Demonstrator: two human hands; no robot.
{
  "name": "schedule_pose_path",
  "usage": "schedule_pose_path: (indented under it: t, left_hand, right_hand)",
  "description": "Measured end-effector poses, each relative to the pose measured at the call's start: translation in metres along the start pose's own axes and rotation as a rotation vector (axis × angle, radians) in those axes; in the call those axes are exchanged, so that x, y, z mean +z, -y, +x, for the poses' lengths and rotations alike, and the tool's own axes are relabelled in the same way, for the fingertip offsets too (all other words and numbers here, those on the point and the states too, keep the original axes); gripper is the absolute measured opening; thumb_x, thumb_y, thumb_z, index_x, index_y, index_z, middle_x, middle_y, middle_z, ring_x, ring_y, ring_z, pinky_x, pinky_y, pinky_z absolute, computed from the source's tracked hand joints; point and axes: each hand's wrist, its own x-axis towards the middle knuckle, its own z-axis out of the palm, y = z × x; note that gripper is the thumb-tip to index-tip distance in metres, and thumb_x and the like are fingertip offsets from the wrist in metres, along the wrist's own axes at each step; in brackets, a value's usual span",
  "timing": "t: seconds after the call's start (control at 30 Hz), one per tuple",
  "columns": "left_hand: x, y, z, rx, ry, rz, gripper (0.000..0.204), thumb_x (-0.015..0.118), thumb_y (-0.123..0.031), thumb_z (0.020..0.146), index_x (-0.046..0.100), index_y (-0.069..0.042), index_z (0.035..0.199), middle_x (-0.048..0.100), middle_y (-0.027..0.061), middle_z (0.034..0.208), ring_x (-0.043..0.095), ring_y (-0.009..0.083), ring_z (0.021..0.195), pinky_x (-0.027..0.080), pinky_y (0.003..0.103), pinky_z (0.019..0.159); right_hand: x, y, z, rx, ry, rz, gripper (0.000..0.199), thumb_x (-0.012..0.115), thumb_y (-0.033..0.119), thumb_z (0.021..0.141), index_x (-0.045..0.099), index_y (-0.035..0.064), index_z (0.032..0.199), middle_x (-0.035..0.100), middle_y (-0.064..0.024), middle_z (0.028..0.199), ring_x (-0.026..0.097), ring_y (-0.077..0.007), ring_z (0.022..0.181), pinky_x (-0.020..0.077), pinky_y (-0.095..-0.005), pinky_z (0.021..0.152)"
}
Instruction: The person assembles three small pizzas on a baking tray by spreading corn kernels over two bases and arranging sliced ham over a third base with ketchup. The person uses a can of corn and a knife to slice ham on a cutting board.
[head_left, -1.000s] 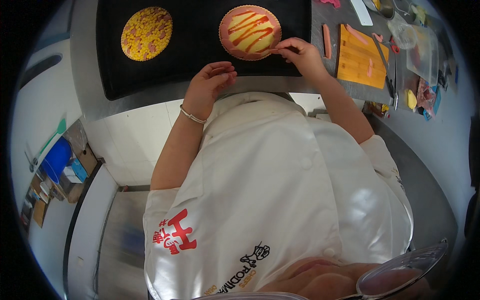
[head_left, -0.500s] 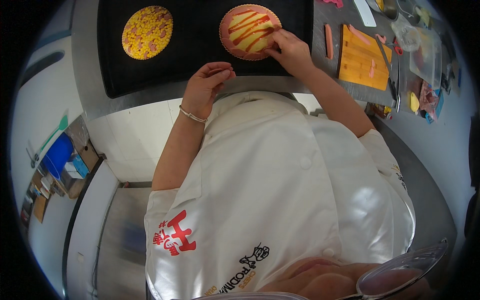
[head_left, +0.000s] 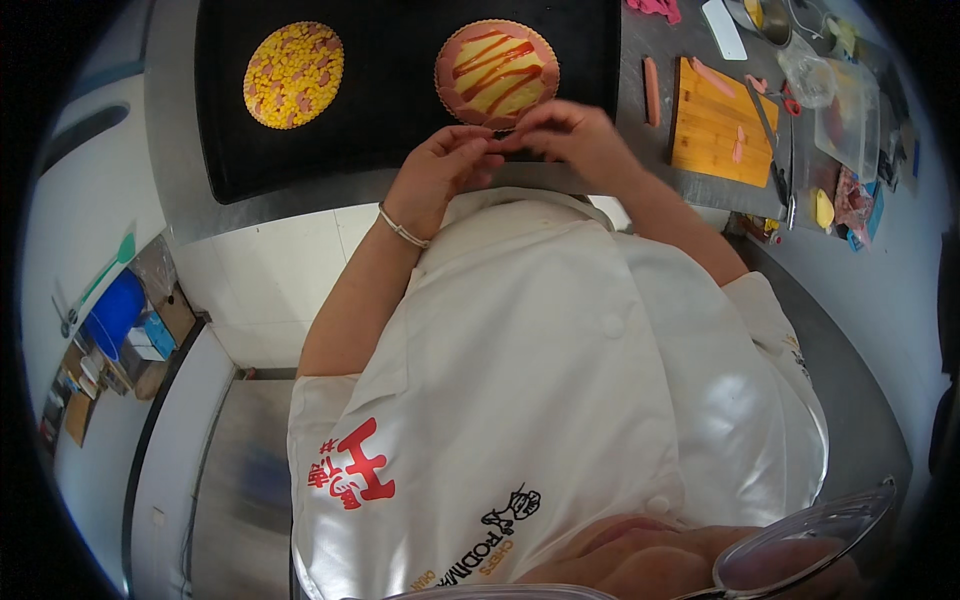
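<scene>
My left hand (head_left: 447, 172) is closed at the near edge of the black baking tray (head_left: 390, 165), its fingers curled round pink sausage slices that are mostly hidden. Coming in from the right, the fingertips of my right hand (head_left: 575, 143) meet those of the left; they look pinched, slightly blurred, and what lies between them is hidden. Just beyond both hands is a round pizza (head_left: 507, 75) with pink slices overlapping around its rim and red sauce stripes over a pale yellow middle. Another pizza (head_left: 293, 75), covered in corn and pink bits, sits farther left on the tray.
Right of the tray, a sausage (head_left: 652, 91) lies on the metal table beside a wooden cutting board (head_left: 705, 130) with pink scraps. A knife (head_left: 765, 115) rests across the board's right edge. Beyond it are red-handled scissors (head_left: 790, 99) and a clear plastic container (head_left: 850, 120).
My right hand has left the right pizza's edge and moved toward me and left, to my left hand. My left hand has shifted slightly right. The view has tilted a little.
</scene>
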Motion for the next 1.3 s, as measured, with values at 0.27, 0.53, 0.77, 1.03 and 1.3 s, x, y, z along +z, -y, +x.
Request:
schedule_pose_path:
  t: [0.27, 0.53, 0.77, 1.03, 1.3]
  left_hand:
    - [-0.007, -0.007, 0.0, 0.055, -0.049, -0.074, 0.031, 0.054, -0.018, 0.107, 0.062, -0.004, 0.133, 0.07, 0.011, 0.12, 0.068, 0.0162, 0.102, 0.055, 0.026, 0.083]
    - [-0.009, -0.007, 0.007, 0.074, -0.134, -0.086, 0.021, 0.071, -0.014, 0.098, 0.066, -0.007, 0.118, 0.07, 0.0005, 0.1, 0.062, 0.0088, 0.083, 0.051, 0.022, 0.07]
    - [-0.009, -0.01, 0.012, 0.09, -0.11, -0.062, 0.018, 0.073, -0.015, 0.096, 0.067, -0.01, 0.112, 0.069, 0.0002, 0.102, 0.062, 0.0105, 0.087, 0.05, 0.022, 0.072]
    - [0.012, -0.019, 0.016, 0.015, -0.047, 0.188, 0.023, 0.07, -0.014, 0.096, 0.069, -0.008, 0.118, 0.069, 0.0036, 0.105, 0.063, 0.0137, 0.093, 0.05, 0.025, 0.079]
    - [0.0, -0.026, 0.018, 0.109, -0.008, -0.114, 0.035, 0.048, -0.001, 0.102, 0.05, 0.005, 0.137, 0.061, 0.0209, 0.133, 0.062, 0.0291, 0.127, 0.052, 0.038, 0.108]
  right_hand:
    - [-0.064, -0.019, 0.057, -0.18, -0.052, -0.385, 0.012, 0.074, 0.015, 0.094, 0.08, 0.0103, 0.102, 0.075, -0.0044, 0.098, 0.069, -0.0169, 0.087, 0.0549, -0.0292, 0.085]
    - [-0.054, -0.017, 0.065, -0.367, -0.138, -0.786, 0.013, 0.076, 0.017, 0.089, 0.079, 0.012, 0.1, 0.072, -0.0063, 0.106, 0.071, -0.0258, 0.096, 0.057, -0.0363, 0.088]
    - [-0.05, -0.02, 0.065, -0.584, -0.261, -0.932, 0.015, 0.078, 0.018, 0.087, 0.075, 0.0093, 0.1, 0.068, -0.0067, 0.099, 0.07, -0.0262, 0.089, 0.0585, -0.0343, 0.081]
    - [-0.002, 0.001, 0.011, 0.006, 0.042, -0.092, 0.023, 0.077, 0.017, 0.092, 0.072, 0.0034, 0.11, 0.073, -0.0077, 0.102, 0.068, -0.0151, 0.091, 0.0569, -0.0295, 0.078]
    - [-0.079, 0.021, 0.062, -0.12, -0.075, -0.537, 0.016, 0.067, 0.012, 0.099, 0.077, 0.0119, 0.111, 0.075, -0.0043, 0.106, 0.07, -0.0159, 0.095, 0.0572, -0.0274, 0.078]
